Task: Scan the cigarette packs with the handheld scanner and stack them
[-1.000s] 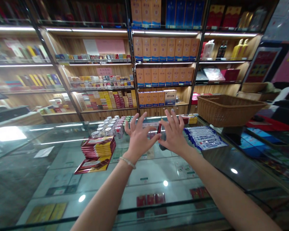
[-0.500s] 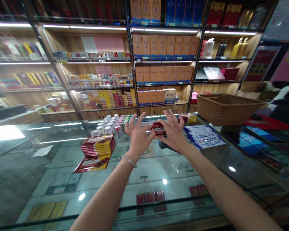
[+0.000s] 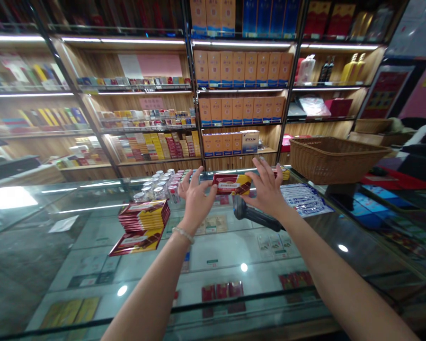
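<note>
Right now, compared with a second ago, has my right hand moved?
Yes: your right hand has shifted right, closer to the brown wicker basket, now covering the left end of the blue-and-white packets.

Red-and-yellow packet [image 3: 232, 184]: small lettering illegible to us. Black scanner [image 3: 257, 218]: handle end hidden from us behind right forearm [image 3: 323, 255]. Blue-and-white packets [image 3: 303, 200]: left portion covered by right hand [image 3: 268, 192]. Far-left shelf goods [image 3: 51, 117]: blurred; we cannot identify them.

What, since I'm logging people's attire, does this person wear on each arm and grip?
The left forearm and right forearm are bare, no sleeve in view. A narrow, pale bracelet, apparently beaded, circles the left wrist; none shows on the right. Neither left grip nor right grip is gloved.
</note>
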`<control>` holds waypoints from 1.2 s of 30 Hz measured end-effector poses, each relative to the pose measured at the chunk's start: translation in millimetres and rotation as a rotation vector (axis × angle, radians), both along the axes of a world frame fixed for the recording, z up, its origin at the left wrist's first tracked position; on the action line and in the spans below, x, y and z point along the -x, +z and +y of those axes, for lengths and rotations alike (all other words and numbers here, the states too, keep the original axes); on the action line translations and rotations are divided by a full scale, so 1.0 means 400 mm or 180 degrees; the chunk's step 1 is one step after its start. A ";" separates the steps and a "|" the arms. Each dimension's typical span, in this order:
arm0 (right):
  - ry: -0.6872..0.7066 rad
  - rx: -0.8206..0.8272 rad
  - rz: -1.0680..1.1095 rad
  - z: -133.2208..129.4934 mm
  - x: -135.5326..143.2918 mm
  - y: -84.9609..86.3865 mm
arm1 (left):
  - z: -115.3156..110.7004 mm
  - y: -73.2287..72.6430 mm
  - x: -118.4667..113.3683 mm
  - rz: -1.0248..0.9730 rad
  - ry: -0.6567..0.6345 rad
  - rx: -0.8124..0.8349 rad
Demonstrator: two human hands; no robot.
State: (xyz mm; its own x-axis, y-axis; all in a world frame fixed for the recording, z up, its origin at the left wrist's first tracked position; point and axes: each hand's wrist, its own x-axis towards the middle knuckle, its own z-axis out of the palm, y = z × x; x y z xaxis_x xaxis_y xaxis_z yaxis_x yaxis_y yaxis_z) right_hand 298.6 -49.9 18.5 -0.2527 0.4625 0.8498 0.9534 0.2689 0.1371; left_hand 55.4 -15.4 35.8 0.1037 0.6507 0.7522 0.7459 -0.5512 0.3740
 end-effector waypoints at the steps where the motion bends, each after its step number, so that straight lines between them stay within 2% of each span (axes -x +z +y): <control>1: -0.0006 -0.0032 -0.0011 -0.001 0.000 0.001 | -0.001 0.000 0.003 0.0048 0.0044 -0.0045; 5: -0.0031 -0.0174 -0.0058 -0.002 -0.002 0.004 | -0.016 0.009 0.023 0.0488 0.0215 -0.0461; 10: -0.0049 -0.0299 -0.0099 -0.002 -0.002 0.003 | -0.034 0.017 0.039 0.1260 0.0178 -0.0879; 15: 0.0026 -0.0335 -0.0080 -0.005 0.003 0.002 | -0.039 0.024 0.034 0.1394 0.0242 -0.0898; 20: 0.0110 -0.0276 -0.0001 -0.017 0.013 0.012 | -0.059 0.067 0.051 0.1505 0.0206 -0.0844; 23: 0.0225 -0.0188 -0.0104 -0.031 0.043 0.024 | -0.084 0.100 0.100 0.1645 0.0163 -0.0780; 27: 0.0471 -0.0138 -0.0209 -0.043 0.119 0.038 | -0.124 0.128 0.198 0.1833 0.0239 -0.0669; 36: 0.0945 -0.0010 -0.0236 -0.047 0.316 0.041 | -0.198 0.139 0.397 0.2000 0.0625 -0.0471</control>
State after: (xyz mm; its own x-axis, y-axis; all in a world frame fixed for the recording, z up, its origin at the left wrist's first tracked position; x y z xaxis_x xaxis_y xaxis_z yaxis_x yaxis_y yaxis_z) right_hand 172.3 -68.8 34.9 -0.4379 0.3564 0.8254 0.8204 0.5338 0.2047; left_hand -103.4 -94.5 91.3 0.4409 0.5970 0.6702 0.8887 -0.3950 -0.2328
